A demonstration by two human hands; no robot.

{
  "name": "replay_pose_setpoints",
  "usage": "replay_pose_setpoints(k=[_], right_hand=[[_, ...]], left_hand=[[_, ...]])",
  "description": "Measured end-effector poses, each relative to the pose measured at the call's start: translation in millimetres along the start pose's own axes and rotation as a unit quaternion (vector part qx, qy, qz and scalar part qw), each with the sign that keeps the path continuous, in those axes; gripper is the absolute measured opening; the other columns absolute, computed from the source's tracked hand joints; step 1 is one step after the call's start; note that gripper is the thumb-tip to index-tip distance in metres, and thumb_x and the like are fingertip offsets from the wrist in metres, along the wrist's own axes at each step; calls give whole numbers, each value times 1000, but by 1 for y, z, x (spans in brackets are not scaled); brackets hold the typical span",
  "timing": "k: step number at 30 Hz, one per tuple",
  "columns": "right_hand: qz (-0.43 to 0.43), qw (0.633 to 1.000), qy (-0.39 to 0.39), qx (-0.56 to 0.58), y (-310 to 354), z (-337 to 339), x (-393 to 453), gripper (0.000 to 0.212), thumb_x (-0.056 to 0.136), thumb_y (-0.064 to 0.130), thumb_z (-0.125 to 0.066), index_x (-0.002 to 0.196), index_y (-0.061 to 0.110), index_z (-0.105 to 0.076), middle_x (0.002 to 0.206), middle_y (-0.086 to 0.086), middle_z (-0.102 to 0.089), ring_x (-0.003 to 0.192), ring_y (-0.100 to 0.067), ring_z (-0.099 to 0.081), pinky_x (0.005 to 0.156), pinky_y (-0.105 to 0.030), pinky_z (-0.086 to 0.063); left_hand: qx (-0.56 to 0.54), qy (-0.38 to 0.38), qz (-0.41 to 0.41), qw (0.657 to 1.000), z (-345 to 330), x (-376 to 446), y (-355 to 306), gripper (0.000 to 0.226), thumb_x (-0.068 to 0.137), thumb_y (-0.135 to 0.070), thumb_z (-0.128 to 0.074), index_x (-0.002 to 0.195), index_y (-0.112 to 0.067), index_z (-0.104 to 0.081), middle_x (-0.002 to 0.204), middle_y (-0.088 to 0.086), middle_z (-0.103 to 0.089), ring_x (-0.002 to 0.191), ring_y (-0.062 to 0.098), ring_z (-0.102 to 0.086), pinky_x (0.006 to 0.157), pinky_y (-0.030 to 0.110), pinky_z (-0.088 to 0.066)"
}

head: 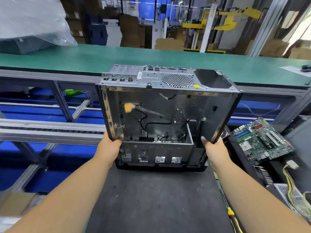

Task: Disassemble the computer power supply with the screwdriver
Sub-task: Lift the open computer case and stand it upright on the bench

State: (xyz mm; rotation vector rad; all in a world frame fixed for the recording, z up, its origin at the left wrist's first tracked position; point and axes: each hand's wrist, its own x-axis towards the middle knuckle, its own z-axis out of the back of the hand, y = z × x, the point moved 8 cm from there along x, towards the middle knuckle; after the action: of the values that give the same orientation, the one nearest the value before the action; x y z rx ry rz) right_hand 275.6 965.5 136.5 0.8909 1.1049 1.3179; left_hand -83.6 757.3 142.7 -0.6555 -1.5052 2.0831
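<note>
item: grey sheet-metal computer case (168, 111), side panel off, open face toward us. we hold it lifted and tilted above the dark rubber-matted table (151, 199). loose black cables and 1 yellow connector (127, 107) show inside.

grip: left hand (111, 145) clasps the lower left edge of the case, fingers curled round the rim; right hand (212, 147) clasps the lower right edge likewise. both grips are closed on the case.

psu bay: the rear corner cut-out (212, 78) looks vacant. a perforated silver box with yellow wires (292, 197) lies on the table at far right, probably the power supply. a green circuit board (262, 140) lies near it.

step, as we judge it: clearing the stripped case away. next move calls for setting it aside. no screwdriver is visible.
</note>
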Motion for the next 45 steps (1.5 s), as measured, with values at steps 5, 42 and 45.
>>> replay_pose_setpoints(k=[5, 42, 45], right_hand=[[-129, 990, 47, 24, -23, -10, -20, 94, 70, 56, -83, 144, 29, -33, 144, 1, -45, 124, -23, -45, 103, -42, -36], [-223, 941, -64, 247, -23, -60, 31, 96, 71, 56, -82, 145, 22, -31, 129, -12, -46, 117, -33, -49, 99, -39, -43], [-84, 984, -160, 12, -4, -41, 8, 67, 77, 41, -82, 125, 14, -45, 122, -8, -40, 105, -28, -48, 82, -15, -34]], left_hand=[[-168, 120, 294, 933, -27, -28, 39, 64, 68, -61, -78, 114, -20, -58, 121, 3, -64, 112, 26, -56, 106, 52, -37], [-291, 84, 237, 923, -65, 61, 28, 132, 23, -58, -94, 142, -23, -49, 150, 8, -45, 139, 33, -40, 115, 49, -34], [-290, 94, 273, 912, -59, 50, 36, 121, 39, -54, -90, 146, -26, -41, 156, 15, -32, 140, 38, -36, 117, 48, -30]])
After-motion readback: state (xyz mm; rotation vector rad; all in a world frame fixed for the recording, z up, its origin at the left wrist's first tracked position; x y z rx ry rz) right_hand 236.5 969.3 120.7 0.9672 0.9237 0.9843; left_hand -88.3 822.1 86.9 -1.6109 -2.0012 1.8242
